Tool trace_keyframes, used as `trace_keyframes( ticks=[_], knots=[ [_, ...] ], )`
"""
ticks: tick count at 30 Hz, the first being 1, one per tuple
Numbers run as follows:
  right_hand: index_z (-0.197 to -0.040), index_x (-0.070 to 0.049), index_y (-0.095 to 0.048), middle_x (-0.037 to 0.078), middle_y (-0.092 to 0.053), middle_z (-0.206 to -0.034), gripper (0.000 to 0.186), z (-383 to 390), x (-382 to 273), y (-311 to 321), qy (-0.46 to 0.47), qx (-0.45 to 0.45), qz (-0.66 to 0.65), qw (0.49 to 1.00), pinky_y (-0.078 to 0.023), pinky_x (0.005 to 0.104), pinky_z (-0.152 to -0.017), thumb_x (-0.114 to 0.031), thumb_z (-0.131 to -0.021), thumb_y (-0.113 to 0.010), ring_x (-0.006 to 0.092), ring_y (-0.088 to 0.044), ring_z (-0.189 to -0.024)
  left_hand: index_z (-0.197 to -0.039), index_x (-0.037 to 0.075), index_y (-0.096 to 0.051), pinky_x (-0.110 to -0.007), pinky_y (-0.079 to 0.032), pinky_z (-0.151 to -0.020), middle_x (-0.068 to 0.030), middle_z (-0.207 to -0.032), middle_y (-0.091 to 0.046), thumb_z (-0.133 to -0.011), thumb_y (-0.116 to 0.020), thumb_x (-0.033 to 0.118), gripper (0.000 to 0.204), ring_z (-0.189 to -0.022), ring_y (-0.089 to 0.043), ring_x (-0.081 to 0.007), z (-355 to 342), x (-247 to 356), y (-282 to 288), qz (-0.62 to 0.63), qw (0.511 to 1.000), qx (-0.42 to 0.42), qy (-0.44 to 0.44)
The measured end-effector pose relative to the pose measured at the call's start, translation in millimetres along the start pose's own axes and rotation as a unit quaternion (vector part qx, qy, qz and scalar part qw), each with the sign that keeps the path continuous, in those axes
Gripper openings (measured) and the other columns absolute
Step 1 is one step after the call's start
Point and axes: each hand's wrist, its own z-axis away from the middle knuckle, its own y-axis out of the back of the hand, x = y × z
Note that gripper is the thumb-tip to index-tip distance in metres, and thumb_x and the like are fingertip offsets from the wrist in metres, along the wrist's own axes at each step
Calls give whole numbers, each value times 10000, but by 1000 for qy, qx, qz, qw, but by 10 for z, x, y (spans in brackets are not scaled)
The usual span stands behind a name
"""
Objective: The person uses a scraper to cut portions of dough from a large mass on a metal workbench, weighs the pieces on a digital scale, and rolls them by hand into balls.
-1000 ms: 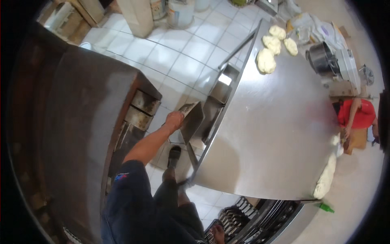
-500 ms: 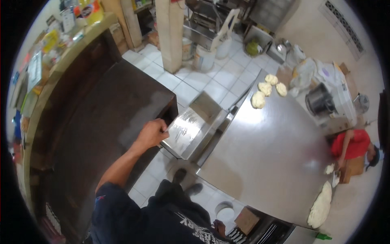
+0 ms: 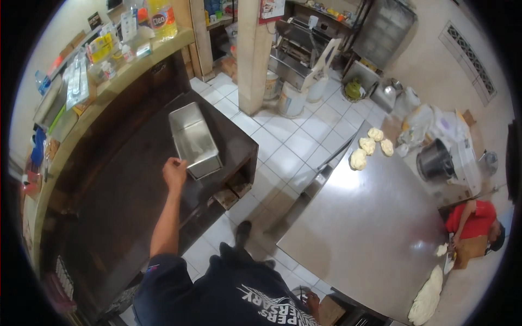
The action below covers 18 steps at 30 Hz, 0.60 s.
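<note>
My left hand has its fingers curled at the left rim of a rectangular silver metal tin, which rests on the dark countertop. My right hand is low at the bottom edge beside my dark shirt, fingers bent around something too small to make out. To the right, the steel table carries several dough lumps at its far corner and a long dough piece at its near right.
A person in red works at the table's right, by a black pot. A cluttered ledge borders the dark counter. A tiled floor lies between the worktops, with a pillar and white buckets farther back.
My left hand has carried the tin from beside the steel table leftward and up onto the dark counter. The view has shifted, showing more of the room beyond.
</note>
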Motion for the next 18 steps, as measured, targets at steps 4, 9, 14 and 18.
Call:
trace_keyframes(
  ticks=[4, 9, 14, 18],
  knots=[
    [-1085, -31, -690, 119, -725, -936, 205, -338, 150, -270, 275, -113, 200, 934, -556, 352, -549, -116, -899, -672, 221, -706, -723, -907, 28, -728, -439, -550, -797, -183, -875, -748, -803, -772, 244, 244, -869, -729, -380, -565, -354, -434, -15, 997, 40, 62],
    [-861, -40, -698, 120, -687, -780, 157, 149, -393, -986, 55, 15, -41, 998, -500, 319, -496, -141, -940, -607, 189, -659, -620, -948, 17, -727, -437, -555, -823, -185, -922, -756, -828, -772, 255, 270, -889, -729, -370, -1296, -881, -1127, -11, 997, 80, 4],
    [-1275, 20, -671, 153, -760, -931, 407, 194, -490, -1076, 78, 46, 24, 996, -587, 326, -560, -170, -918, -723, 196, -736, -734, -1005, 3, -735, -433, -552, -821, -189, -957, -755, -900, -775, 359, 373, -899, -724, -348, -2009, -1169, -1342, 22, 998, 57, 27],
    [-1256, -11, -683, 124, -743, -1024, 391, 500, -409, -1045, -6, 96, -27, 995, -589, 333, -625, -183, -915, -768, 206, -724, -807, -1020, -45, -733, -444, -563, -861, -232, -1027, -748, -877, -783, 559, 623, -921, -717, -371, -1630, -579, -1439, 31, 985, 134, 102]
  ],
)
